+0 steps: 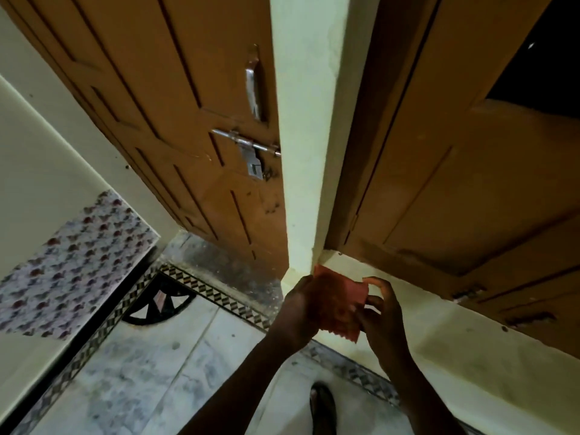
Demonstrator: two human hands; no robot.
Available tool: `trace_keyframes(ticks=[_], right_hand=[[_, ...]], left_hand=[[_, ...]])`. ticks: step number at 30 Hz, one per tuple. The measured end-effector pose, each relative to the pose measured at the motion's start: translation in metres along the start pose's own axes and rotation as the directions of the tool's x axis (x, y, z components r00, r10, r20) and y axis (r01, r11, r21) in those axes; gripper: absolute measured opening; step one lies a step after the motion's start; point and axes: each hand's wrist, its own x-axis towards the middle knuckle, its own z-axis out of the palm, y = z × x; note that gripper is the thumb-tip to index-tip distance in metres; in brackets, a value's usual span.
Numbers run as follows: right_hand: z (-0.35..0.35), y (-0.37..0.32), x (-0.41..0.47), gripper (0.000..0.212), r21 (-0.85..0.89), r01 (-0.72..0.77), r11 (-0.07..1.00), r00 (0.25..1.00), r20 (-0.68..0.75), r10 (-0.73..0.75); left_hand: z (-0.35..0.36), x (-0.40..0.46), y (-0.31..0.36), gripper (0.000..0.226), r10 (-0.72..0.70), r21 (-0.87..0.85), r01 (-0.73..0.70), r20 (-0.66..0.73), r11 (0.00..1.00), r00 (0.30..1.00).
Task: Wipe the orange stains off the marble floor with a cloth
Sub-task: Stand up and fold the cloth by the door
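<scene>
From the head camera, both hands are up in front of the pale wall corner. The left hand and the right hand each pinch an edge of a small orange cloth, holding it between them in the air. The marble floor lies far below, by a brown door with a metal latch

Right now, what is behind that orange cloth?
Behind the orange cloth, held by the left hand and right hand, is the pale wall; the part directly behind it is hidden.
</scene>
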Motion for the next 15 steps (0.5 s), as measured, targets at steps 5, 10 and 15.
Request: trace_keyframes(ticks=[5, 10, 15], right_hand=[[-0.016, 0.037, 0.067, 0.033, 0.008, -0.045, 0.999, 0.998, -0.053, 0.045], [-0.004, 0.086, 0.156, 0.051, 0.100, -0.133, 0.986, 0.991, 0.044, 0.129], [0.009, 0.142, 0.191, 0.030, -0.366, 0.059, 0.929, 0.996, -0.039, -0.079]], left_hand=[[0.054, 0.077, -0.017, 0.044, -0.158, -0.018, 0.159, 0.025, 0.987, 0.987], [0.075, 0.138, -0.058, 0.060, -0.132, 0.459, 0.099, 0.040, 0.883, 0.990], [0.101, 0.147, -0.108, 0.081, -0.076, 0.720, 0.050, 0.004, 0.693, 0.997]])
